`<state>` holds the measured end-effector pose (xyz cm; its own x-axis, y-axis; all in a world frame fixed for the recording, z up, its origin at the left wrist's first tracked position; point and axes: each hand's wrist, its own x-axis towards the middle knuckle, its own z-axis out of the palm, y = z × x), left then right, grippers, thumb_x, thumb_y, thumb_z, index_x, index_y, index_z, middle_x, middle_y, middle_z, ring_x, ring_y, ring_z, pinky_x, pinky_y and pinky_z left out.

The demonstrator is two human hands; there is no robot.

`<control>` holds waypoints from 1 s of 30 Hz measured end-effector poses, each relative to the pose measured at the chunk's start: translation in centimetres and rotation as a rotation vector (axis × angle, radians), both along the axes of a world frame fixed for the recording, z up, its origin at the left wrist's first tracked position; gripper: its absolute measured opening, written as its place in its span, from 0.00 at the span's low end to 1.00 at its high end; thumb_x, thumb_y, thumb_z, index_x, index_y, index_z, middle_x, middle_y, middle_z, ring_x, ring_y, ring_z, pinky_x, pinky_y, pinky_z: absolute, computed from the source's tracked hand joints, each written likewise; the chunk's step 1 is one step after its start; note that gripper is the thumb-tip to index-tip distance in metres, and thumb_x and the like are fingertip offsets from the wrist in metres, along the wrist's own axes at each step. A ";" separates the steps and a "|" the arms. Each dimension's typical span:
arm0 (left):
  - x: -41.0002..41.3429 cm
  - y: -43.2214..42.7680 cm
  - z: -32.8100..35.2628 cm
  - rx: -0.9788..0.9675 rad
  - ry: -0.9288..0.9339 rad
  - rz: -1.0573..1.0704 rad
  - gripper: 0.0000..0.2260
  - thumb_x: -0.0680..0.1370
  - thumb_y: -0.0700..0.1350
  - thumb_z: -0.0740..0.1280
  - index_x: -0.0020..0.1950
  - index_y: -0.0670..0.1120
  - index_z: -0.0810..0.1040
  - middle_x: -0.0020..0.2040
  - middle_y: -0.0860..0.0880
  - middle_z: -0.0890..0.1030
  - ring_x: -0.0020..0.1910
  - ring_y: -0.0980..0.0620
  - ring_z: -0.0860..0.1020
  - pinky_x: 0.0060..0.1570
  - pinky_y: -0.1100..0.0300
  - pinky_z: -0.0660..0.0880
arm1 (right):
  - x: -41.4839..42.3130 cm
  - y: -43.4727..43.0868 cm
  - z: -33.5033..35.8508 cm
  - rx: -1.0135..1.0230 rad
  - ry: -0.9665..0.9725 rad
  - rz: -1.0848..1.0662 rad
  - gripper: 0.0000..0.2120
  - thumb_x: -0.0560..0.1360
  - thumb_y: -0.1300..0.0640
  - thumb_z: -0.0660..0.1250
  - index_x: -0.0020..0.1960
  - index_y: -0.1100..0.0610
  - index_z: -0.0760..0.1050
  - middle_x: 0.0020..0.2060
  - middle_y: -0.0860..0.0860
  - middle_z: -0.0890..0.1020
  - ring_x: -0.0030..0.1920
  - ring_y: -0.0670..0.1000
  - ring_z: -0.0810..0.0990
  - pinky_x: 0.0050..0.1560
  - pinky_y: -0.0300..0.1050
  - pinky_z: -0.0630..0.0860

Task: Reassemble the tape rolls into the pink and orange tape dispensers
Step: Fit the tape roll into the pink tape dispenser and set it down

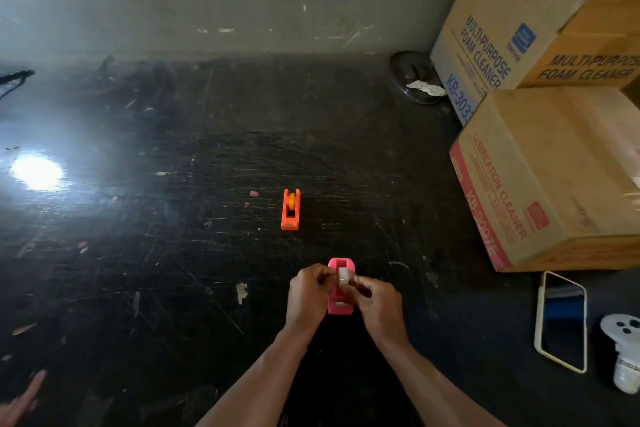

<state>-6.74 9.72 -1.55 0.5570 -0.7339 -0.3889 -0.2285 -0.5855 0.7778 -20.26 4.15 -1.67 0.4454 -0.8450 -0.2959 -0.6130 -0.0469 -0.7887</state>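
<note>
Tape, a clear roll (343, 277), sits in the cradle of the pink dispenser (340, 302), standing on edge with its flat faces turned left and right. Both hands pinch it from the sides: the left hand (309, 295) has its fingertips on the roll's left face, the right hand (378, 305) has its fingertips on the right face, each grip closed on the roll. Whether the roll is fully seated in the cradle cannot be told, as the fingers cover its hub.

Pink dispenser lies on the dark, scratched bench (173, 253), close to the person, long axis running away from the camera. Its rounded end points away; its cutter end points toward the person and shows between the wrists.

Farther out on the bench, well apart from the pink one and a little to the left, stands the orange dispenser (290, 210). Its long axis also runs near to far, with a slight lean. A yellow roll (292, 200) is in its cradle at the far end, on edge, and the cutter end faces the person.

At the right edge, stacked cardboard boxes (540, 177) stand closed, printed with cleaner labels; their contents are not visible. Behind them, by the wall, a round dark dish (408, 80) holds a crumpled white scrap (426, 87). Nearer the person, a phone (562, 319) lies flat with its screen up, and a white object (623, 350) lies just beside it.
</note>
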 end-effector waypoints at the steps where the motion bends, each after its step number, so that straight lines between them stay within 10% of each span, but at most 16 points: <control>1: 0.0 0.0 -0.1 -0.007 -0.017 -0.004 0.05 0.81 0.41 0.69 0.51 0.49 0.84 0.46 0.52 0.85 0.44 0.58 0.84 0.45 0.65 0.80 | 0.1 0.0 0.0 -0.001 -0.005 -0.002 0.07 0.79 0.54 0.72 0.55 0.50 0.86 0.46 0.44 0.88 0.46 0.38 0.85 0.47 0.31 0.79; 30: 1.7 1.0 -1.8 -0.113 0.084 -0.118 0.16 0.78 0.39 0.72 0.64 0.52 0.81 0.57 0.53 0.78 0.51 0.57 0.82 0.45 0.68 0.80 | 1.7 -1.8 0.2 0.104 -0.117 -0.157 0.04 0.77 0.57 0.75 0.46 0.48 0.85 0.44 0.44 0.86 0.48 0.42 0.84 0.47 0.34 0.76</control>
<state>-5.03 10.75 -3.30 0.4336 -0.8338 -0.3418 -0.2220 -0.4665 0.8562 -18.53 2.32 -1.50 0.3475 -0.8743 -0.3390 -0.5101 0.1271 -0.8507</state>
